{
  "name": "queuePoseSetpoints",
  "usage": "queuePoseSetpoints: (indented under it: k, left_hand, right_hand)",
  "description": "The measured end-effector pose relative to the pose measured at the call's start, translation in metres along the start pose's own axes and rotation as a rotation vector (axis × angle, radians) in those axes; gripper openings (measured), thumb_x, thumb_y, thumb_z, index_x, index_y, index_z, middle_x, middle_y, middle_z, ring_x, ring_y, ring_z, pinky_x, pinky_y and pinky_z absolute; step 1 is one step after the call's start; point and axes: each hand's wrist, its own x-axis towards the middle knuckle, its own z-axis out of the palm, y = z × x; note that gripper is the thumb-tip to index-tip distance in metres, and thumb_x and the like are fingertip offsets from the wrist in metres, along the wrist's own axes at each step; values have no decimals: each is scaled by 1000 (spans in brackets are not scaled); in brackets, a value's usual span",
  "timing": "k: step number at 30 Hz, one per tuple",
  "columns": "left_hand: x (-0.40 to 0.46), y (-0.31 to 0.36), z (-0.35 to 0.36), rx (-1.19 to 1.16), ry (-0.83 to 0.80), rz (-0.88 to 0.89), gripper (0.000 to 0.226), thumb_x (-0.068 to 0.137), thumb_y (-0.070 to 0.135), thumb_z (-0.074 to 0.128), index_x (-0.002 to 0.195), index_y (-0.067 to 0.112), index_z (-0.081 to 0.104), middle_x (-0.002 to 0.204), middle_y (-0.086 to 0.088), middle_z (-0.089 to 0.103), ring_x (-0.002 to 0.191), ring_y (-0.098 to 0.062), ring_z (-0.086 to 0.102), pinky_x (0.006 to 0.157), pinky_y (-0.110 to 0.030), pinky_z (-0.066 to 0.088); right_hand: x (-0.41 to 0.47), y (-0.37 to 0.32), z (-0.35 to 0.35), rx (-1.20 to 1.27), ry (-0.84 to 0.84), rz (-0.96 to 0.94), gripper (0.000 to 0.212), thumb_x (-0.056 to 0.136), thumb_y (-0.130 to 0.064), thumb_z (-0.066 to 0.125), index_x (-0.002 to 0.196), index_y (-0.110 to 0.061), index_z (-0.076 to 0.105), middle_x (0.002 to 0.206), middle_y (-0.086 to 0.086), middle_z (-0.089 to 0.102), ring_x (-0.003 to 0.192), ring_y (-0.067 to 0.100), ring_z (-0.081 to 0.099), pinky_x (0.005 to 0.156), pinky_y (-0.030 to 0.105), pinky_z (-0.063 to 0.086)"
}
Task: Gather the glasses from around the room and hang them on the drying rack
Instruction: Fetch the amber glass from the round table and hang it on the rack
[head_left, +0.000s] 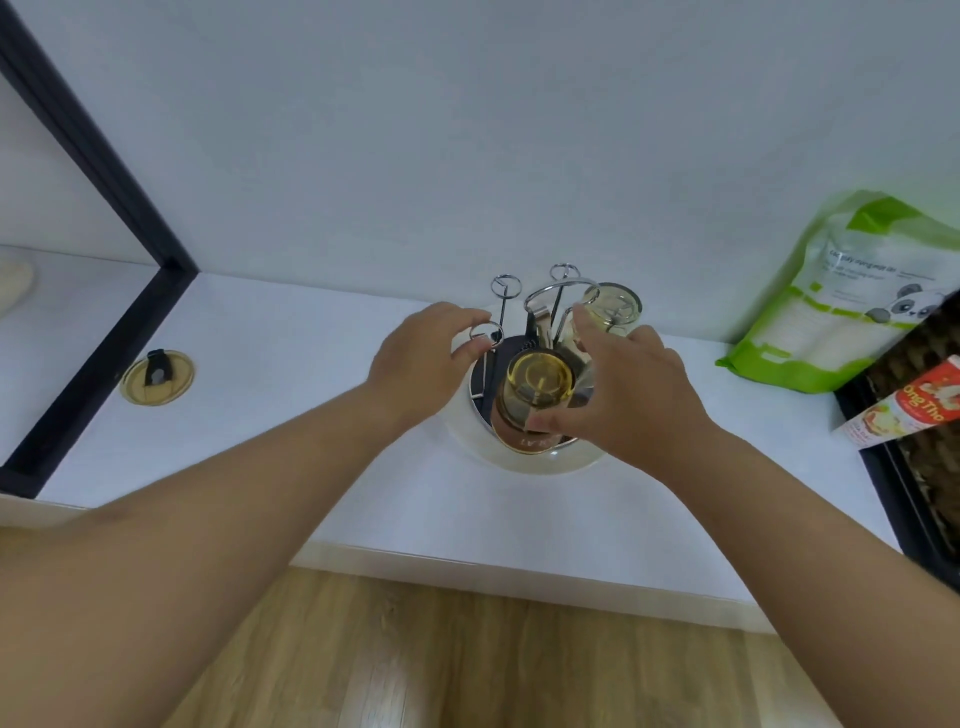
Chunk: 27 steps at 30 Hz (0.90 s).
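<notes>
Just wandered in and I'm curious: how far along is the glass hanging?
One clear glass already hangs upside down at the back of the drying rack. The right hand grips a yellow glass, upturned over a front prong; the left hand is by an empty prong, gripping or not I cannot tell. Left: seating it, plus any glasses out of view.

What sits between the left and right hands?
Head view: the inverted amber glass, gripped by the right hand, and a ring-tipped rack prong by the left hand.
</notes>
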Motion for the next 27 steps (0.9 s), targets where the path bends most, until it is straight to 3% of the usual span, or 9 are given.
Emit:
queuePoseSetpoints:
  k: [5, 8, 10, 14, 17, 20, 23, 27]
  left_hand:
    - [13, -6, -13, 54, -19, 26, 40, 100, 36, 60, 139, 27, 59, 132, 3, 61, 122, -19, 55, 99, -36, 45]
    - [17, -5, -20, 107, 70, 30, 42, 99, 32, 61, 141, 26, 56, 136, 2, 60, 125, -22, 54, 100, -37, 44]
    - [15, 0, -26, 90, 141, 48, 43, 99, 35, 62, 140, 27, 56, 135, 5, 61, 123, -20, 55, 99, -36, 46]
    - [-7, 21, -26, -28, 192, 106, 40, 98, 48, 57, 134, 32, 59, 129, 15, 61, 119, -10, 56, 97, -31, 46]
    - [-31, 36, -8, -41, 121, 114, 48, 94, 60, 51, 134, 35, 57, 133, 17, 58, 123, -9, 52, 98, -32, 44]
    - [-42, 44, 16, -30, 67, 55, 59, 88, 68, 53, 137, 36, 52, 136, 16, 54, 125, -12, 49, 97, -35, 46]
    - [-43, 48, 33, -38, 63, 30, 64, 84, 70, 57, 138, 35, 51, 136, 14, 51, 121, -14, 50, 93, -34, 48]
    - [-38, 46, 41, -52, 106, 38, 56, 86, 60, 63, 135, 34, 54, 129, 13, 53, 114, -15, 55, 87, -33, 51]
  right_hand:
    - [-7, 25, -17, 57, -4, 19, 130, 56, -85, 72, 163, -30, 25, 130, -3, 64, 115, 23, 42, 92, 41, 39]
    - [-7, 38, -30, 134, 30, 23, 123, 54, -88, 66, 161, -37, 30, 130, -9, 64, 114, 19, 41, 87, 37, 37]
    - [-8, 46, -34, 203, 34, 31, 117, 59, -83, 69, 160, -40, 31, 134, -13, 61, 116, 17, 42, 93, 38, 40]
    - [-4, 63, -33, 297, 114, 46, 74, 88, -62, 62, 156, -41, 40, 143, -14, 57, 133, 20, 40, 109, 43, 39]
    - [6, 72, -26, 276, 52, 62, 57, 103, -43, 54, 157, -37, 41, 160, -5, 44, 151, 24, 29, 122, 44, 26]
    - [8, 74, -17, 276, -76, 75, 67, 99, -58, 50, 160, -37, 34, 172, -3, 22, 160, 18, 8, 126, 41, 11]
    - [7, 73, -11, 233, -130, 63, 91, 80, -84, 39, 161, -43, 29, 174, -11, 10, 159, 10, -2, 127, 49, 13]
    - [5, 71, 0, 105, -91, 38, 87, 87, -80, 39, 163, -41, 23, 175, -9, 3, 159, 12, -4, 125, 54, 18]
